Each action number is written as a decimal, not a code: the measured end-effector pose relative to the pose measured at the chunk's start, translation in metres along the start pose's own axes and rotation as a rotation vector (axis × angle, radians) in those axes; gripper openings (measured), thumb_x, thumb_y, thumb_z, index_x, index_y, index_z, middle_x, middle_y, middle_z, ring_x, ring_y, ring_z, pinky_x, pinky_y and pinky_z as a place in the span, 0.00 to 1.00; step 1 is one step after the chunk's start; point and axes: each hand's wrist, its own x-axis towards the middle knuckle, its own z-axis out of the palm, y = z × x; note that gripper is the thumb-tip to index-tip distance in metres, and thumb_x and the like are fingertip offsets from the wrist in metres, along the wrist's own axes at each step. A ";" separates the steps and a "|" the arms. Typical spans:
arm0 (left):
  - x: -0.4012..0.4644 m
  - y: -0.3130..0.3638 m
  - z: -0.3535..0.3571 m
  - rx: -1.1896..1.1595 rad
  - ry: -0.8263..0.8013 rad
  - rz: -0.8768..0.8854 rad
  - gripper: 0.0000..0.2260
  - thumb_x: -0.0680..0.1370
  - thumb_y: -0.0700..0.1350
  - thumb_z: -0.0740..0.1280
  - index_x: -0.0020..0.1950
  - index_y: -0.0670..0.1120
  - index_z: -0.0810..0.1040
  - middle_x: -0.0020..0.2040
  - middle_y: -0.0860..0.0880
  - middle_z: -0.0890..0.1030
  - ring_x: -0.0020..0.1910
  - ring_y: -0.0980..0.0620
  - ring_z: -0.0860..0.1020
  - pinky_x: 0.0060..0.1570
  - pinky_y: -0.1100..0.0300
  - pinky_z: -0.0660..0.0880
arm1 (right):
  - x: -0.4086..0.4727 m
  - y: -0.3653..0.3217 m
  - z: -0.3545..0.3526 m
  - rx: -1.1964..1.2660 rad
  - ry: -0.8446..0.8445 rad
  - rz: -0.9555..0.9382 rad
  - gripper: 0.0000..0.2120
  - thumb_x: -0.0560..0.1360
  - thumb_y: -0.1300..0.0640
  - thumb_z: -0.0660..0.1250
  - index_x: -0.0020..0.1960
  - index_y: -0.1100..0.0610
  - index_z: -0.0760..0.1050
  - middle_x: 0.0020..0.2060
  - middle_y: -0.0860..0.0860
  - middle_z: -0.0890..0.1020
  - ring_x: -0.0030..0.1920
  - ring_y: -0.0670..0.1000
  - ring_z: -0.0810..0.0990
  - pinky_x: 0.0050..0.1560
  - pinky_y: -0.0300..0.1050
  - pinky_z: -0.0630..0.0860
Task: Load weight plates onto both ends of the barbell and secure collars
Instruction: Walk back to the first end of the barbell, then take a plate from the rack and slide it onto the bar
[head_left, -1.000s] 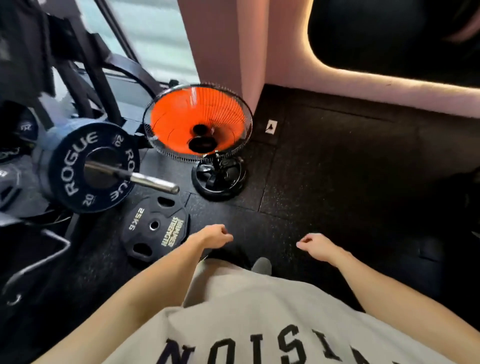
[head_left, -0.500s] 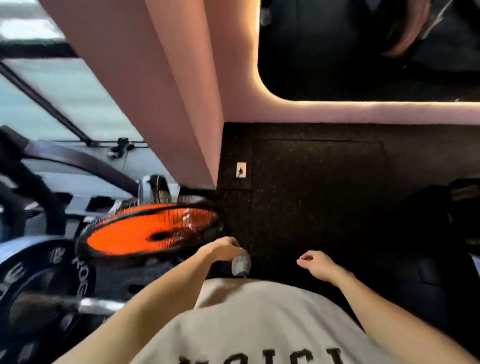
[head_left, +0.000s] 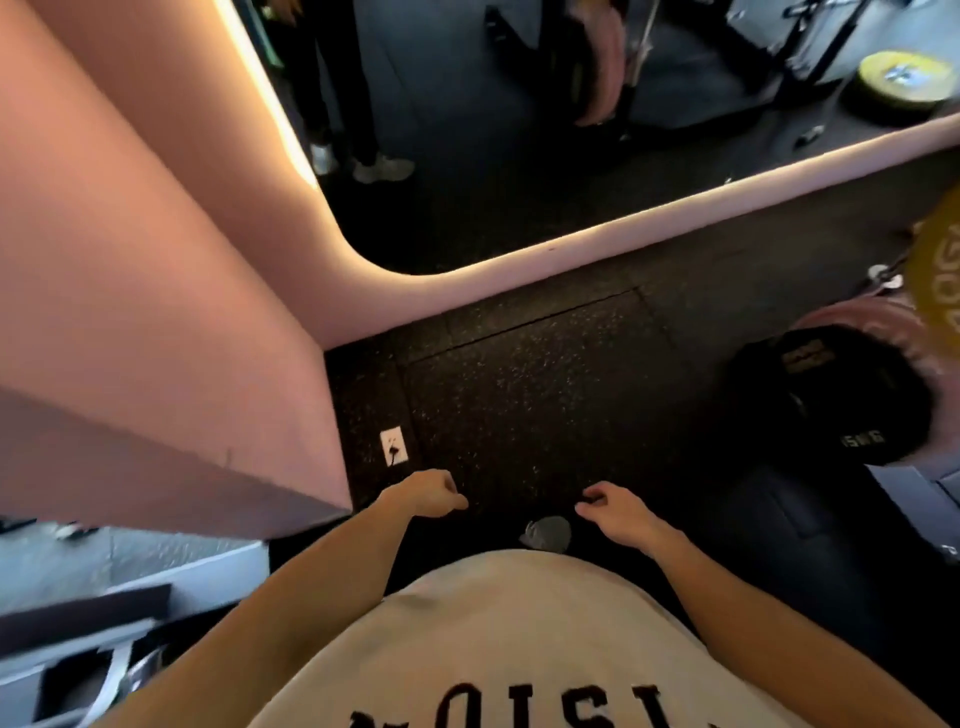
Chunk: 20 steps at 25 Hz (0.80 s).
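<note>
- At 6 o'clock, low in the view, a cream shirt (head_left: 519, 639) with dark block letters fills the bottom, and both bare forearms reach forward from it over the black speckled rubber floor (head_left: 535, 374).
- The left hand (head_left: 431, 493) sits just left of centre, fingers loosely curled inward with nothing in them.
- The right hand (head_left: 615, 509) is near it, toward 5 o'clock of centre, thumb and fingers loosely bent and holding nothing; the two hands are apart.
- Between and just below the hands a grey shoe toe (head_left: 548, 531) shows on the floor.
- At 3 o'clock a black weight plate (head_left: 831, 395) with pale lettering leans against a pink plate (head_left: 878, 325); part of a yellow plate (head_left: 940, 275) stands above them at the right edge.
- No barbell or collar can be made out.
- At 9 o'clock a pink wall corner (head_left: 156, 312) juts in, and a white floor socket (head_left: 394, 446) lies just beside its base.
- At 12 o'clock a lit-edged mirror (head_left: 519, 156) shows blurred gym gear and another yellow plate (head_left: 898, 78).
</note>
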 end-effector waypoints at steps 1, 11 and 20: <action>0.014 0.017 -0.016 0.036 -0.008 0.014 0.17 0.78 0.57 0.66 0.62 0.49 0.76 0.62 0.48 0.78 0.59 0.49 0.75 0.58 0.56 0.72 | 0.010 0.000 -0.017 0.034 0.022 0.012 0.22 0.78 0.48 0.66 0.69 0.54 0.71 0.62 0.53 0.78 0.60 0.52 0.77 0.62 0.46 0.73; 0.114 0.172 -0.097 0.442 -0.198 0.243 0.17 0.76 0.58 0.67 0.61 0.52 0.76 0.60 0.50 0.77 0.57 0.51 0.76 0.61 0.52 0.74 | 0.015 0.047 -0.080 0.403 0.192 0.312 0.20 0.79 0.49 0.65 0.68 0.56 0.72 0.62 0.54 0.77 0.51 0.47 0.75 0.50 0.40 0.72; 0.167 0.283 -0.138 0.737 -0.277 0.486 0.23 0.75 0.62 0.68 0.66 0.53 0.72 0.62 0.50 0.77 0.58 0.52 0.77 0.62 0.55 0.74 | -0.008 0.056 -0.059 0.686 0.425 0.572 0.25 0.78 0.47 0.65 0.72 0.56 0.67 0.68 0.53 0.74 0.63 0.51 0.75 0.59 0.42 0.72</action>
